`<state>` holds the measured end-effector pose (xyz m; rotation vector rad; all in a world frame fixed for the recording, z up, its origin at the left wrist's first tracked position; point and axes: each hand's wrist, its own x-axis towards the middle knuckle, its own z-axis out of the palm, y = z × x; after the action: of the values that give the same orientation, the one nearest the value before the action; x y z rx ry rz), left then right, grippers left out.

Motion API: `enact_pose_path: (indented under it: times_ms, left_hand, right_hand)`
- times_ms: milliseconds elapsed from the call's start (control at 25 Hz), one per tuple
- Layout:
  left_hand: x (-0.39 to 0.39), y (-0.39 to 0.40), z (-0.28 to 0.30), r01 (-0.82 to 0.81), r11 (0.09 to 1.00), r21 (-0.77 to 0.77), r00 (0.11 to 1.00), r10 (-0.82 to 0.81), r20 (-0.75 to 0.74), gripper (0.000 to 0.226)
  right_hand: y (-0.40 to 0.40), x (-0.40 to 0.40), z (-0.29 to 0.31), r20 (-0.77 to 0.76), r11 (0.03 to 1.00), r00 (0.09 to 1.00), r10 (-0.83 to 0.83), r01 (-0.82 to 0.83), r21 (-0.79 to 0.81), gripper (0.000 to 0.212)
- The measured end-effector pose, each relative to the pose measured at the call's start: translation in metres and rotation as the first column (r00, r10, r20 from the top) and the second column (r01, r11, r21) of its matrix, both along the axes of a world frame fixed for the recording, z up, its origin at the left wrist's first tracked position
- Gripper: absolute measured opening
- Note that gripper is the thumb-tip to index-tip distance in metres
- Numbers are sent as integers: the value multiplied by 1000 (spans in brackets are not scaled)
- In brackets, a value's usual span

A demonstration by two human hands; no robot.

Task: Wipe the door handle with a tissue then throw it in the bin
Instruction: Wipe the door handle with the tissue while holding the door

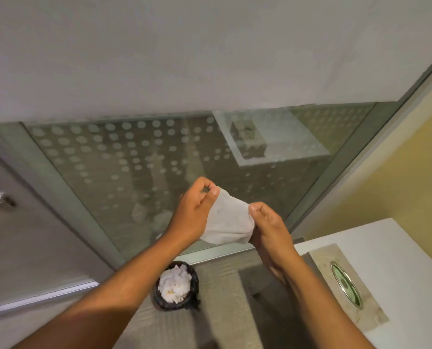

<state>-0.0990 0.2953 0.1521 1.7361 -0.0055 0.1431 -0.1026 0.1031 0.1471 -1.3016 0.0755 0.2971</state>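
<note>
Holding tissue (226,219) stretched between both hands, at chest height in front of glass partition (159,159). Left hand (197,207) pinching upper left corner, thumb and forefinger fingers (213,191) pressed together on the sheet; right hand (265,227) clamping the right edge, thumb on top, remaining fingers curled under and mostly hidden. Looking like spreading or refolding the tissue, either readying for the wipe or bunching for disposal; not possible telling which, though faint grey marks on the sheet hinting at use. Door handle (2,200) sitting well left of the left fingers, on door (33,235), blurred, not being touched. Bin (175,285) sitting below the fingers on the floor, between the forearms, already heaped with white crumpled paper. Next move, judging: if wiping, reaching far left to the knob with one hand gripping the folded tissue; if binning, releasing straight down, aiming carefully since the full bin risking spillover. White worktop (386,248) with inset round metal opening (346,285) lying right of the right fingers. Nothing blocking either path.
</note>
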Motion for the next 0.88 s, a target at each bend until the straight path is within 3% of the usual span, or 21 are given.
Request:
enact_pose_path:
  times_ms: [40,120,200,320,440,520,600,720,880]
  left_hand:
    - [-9,18,5,-35,999,-5,999,35,22,18]
    - [-26,53,14,-102,995,-17,993,102,54,15]
    - [-47,98,18,-157,987,-20,985,158,72,12]
    - [-75,161,19,-215,977,3,975,215,56,16]
    - [-102,209,15,-274,958,-86,961,271,-52,19]
    - [-116,232,16,-265,951,-158,960,246,-133,21]
    - [-128,259,19,-245,953,-176,961,215,-175,28]
    - [-144,291,32,-248,967,-51,943,229,-240,37]
    - [-163,319,55,-351,901,256,869,415,-269,27]
  right_hand:
    - [16,-5,4,-2,996,997,76,-76,36,13]
    - [40,-11,11,-10,975,976,219,-219,46,45]
    - [68,-16,16,-8,956,956,293,-292,20,58]
    - [112,-19,18,-37,944,945,326,-324,58,41]
    - [161,-26,13,-77,926,924,376,-371,72,20]
    - [187,-29,6,-82,897,895,439,-431,100,17]
    - [207,-27,5,-60,850,849,525,-526,-5,20]
    - [232,-11,4,19,743,773,634,-603,-291,35]
    - [277,3,9,147,677,682,717,-630,-381,19]
